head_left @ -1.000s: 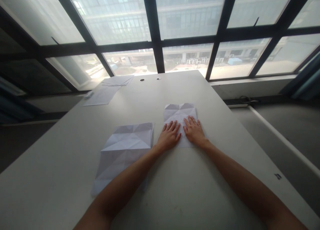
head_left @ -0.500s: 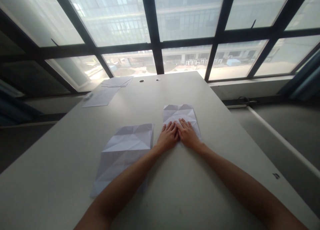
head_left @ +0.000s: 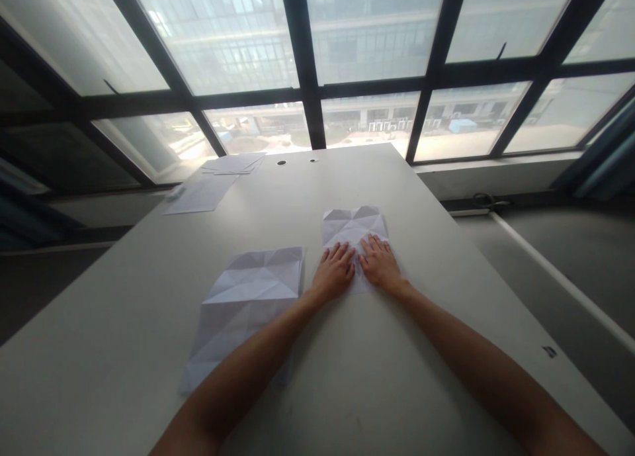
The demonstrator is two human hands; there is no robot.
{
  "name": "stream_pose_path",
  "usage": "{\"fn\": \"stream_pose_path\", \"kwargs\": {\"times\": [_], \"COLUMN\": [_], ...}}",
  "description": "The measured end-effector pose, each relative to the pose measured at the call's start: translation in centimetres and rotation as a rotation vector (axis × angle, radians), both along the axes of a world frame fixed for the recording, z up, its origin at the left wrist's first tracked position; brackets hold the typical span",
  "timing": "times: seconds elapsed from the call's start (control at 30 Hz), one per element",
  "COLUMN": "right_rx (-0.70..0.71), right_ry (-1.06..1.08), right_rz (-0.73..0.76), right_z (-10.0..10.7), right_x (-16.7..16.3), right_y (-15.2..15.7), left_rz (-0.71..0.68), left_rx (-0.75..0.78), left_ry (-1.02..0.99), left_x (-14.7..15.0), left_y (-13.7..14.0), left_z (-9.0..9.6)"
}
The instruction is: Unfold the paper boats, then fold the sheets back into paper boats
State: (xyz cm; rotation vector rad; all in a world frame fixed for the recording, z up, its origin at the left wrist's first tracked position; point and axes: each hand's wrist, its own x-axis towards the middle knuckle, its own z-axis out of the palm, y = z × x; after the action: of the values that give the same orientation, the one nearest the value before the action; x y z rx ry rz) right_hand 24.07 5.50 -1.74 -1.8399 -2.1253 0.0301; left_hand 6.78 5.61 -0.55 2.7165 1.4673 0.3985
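Observation:
A creased sheet of white paper point(head_left: 353, 226) lies on the table a little right of the middle, with folded peaks along its far edge. My left hand point(head_left: 336, 269) rests flat on its near left part, fingers stretched out. Across a narrow gap, my right hand point(head_left: 381, 263) presses flat on the near right part, its fingers also extended. Both hands cover much of the paper's near half. To the left lies a larger stack of creased white paper point(head_left: 251, 304), partly hidden by my left forearm.
Flat white sheets point(head_left: 198, 191) lie at the table's far left, with thin folded pieces on top. The white table point(head_left: 337, 178) has two round holes near its far edge. A small dark mark point(head_left: 550, 351) is near the right edge. Windows stand beyond.
My right hand has slid a little to the right, opening a gap between the hands where paper now shows. My left hand has stayed nearly in place.

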Motion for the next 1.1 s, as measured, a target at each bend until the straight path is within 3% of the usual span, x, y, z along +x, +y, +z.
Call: {"fn": "stream_pose_path", "kwargs": {"times": [0.33, 0.6, 0.8, 1.1], "right_rx": [0.038, 0.011, -0.040, -0.002], "right_ry": [0.019, 0.074, 0.004, 0.019], "right_rz": [0.002, 0.240, 0.100, 0.038], "right_z": [2.6, 1.3, 0.0, 1.1], "right_x": [-0.3, -0.4, -0.2, 0.8], "right_y": [-1.1, -0.8, -0.3, 0.0], "left_rz": [0.109, -0.030, -0.048, 0.011], "left_rx": [0.053, -0.002, -0.036, 0.037], "left_ry": [-0.005, -0.021, 0.041, -0.009], "left_x": [0.5, -0.1, -0.3, 0.3], "left_y": [-0.1, 0.4, 0.6, -0.4], "left_z": [2.2, 0.3, -0.3, 1.9]}}
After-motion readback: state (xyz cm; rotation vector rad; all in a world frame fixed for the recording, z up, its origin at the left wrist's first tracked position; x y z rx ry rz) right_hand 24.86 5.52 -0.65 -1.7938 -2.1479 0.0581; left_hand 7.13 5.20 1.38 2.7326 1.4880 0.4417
